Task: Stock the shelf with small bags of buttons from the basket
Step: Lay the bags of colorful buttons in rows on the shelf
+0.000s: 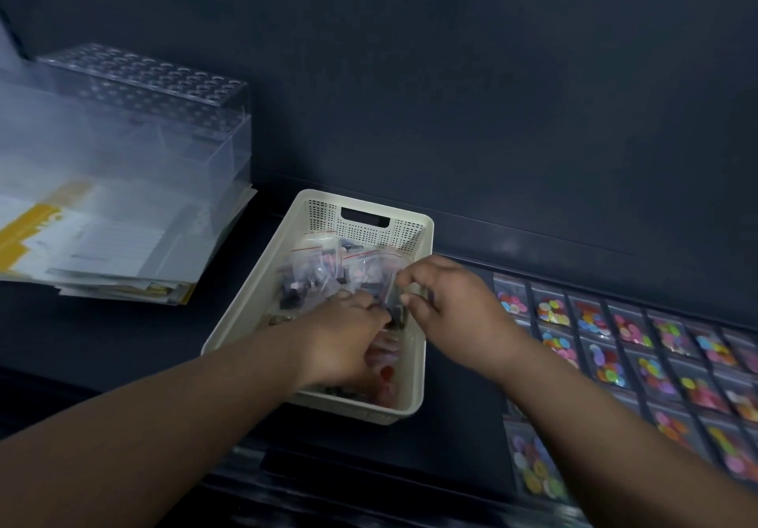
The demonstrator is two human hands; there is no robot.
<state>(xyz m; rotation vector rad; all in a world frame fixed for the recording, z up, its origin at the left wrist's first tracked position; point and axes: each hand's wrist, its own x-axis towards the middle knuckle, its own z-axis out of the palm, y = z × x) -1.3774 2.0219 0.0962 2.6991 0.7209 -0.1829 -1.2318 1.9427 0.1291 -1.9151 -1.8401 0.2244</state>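
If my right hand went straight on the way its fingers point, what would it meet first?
The right hand points left into the cream perforated plastic basket, so the pile of small clear bags of buttons comes first; it seems to pinch one already. Depth is unclear.

Your left hand point(344, 339) reaches forward, palm down, fingers curled. Your right hand point(451, 310) pinches a small bag point(397, 316), thumb against forefinger.

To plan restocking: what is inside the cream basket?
Inside the basket lie small clear bags of buttons. The left hand and right hand, gripping bags, cover the near part; bags beneath them are hidden.
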